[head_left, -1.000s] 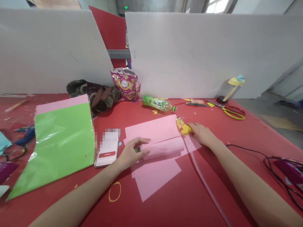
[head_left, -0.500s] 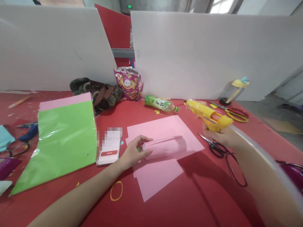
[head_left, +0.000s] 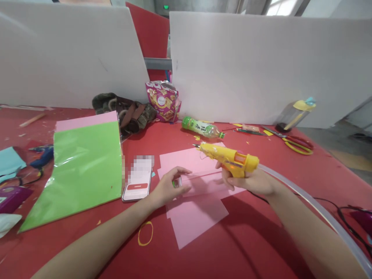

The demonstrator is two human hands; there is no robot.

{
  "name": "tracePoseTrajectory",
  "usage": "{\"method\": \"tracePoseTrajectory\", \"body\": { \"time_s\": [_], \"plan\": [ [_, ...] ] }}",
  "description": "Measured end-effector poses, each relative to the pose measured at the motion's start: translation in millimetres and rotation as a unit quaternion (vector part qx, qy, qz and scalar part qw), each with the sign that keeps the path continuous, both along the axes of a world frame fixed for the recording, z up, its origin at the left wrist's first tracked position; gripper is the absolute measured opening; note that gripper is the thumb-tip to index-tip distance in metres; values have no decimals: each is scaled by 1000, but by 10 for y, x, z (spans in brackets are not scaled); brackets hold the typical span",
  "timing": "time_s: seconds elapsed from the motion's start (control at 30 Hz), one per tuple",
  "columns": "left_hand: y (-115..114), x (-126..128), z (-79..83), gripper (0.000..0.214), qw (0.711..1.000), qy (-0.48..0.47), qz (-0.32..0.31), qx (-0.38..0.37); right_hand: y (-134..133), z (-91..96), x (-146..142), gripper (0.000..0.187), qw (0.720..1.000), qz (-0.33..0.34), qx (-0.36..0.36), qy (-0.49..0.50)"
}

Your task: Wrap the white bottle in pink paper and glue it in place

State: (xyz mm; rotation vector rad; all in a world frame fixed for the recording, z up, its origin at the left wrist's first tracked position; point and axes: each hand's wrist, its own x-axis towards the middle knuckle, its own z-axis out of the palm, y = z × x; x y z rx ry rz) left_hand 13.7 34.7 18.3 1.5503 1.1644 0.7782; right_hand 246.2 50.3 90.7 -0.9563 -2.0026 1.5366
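My right hand (head_left: pixel 252 183) grips a yellow glue gun (head_left: pixel 229 158), its nozzle pointing left over the pink paper sheets (head_left: pixel 194 217). A clear glue stick (head_left: pixel 308 205) trails from its back toward the lower right. My left hand (head_left: pixel 168 187) pinches the left end of a rolled pink paper tube (head_left: pixel 203 181) lying on the sheets, with a small green thing between its fingers. A phone (head_left: pixel 138 178) lies just left of that hand.
A green and pink sheet pack (head_left: pixel 78 166) lies at the left. A green bottle (head_left: pixel 202 128), snack bag (head_left: pixel 162 101), dark bag (head_left: pixel 124 112), yellow scissors (head_left: pixel 296 144) and a drink bottle (head_left: pixel 295 112) line the white dividers (head_left: pixel 247 66). A yellow rubber band (head_left: pixel 145 233) lies in front.
My right hand picked the glue gun up from the table, swung it right, then brought it back over the pink roll. My left hand stayed on the roll.
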Motion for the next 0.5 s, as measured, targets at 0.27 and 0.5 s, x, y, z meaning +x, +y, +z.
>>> {"method": "tracePoseTrajectory", "body": {
  "time_s": [0.27,0.5],
  "plan": [
    [-8,-4,6,37,999,3,-13,-30,-29,-219,-115,27,998,-18,-3,57],
    [-8,13,42,39,999,19,-5,-35,-62,-218,-180,29,995,-65,-30,73]
  ]
}}
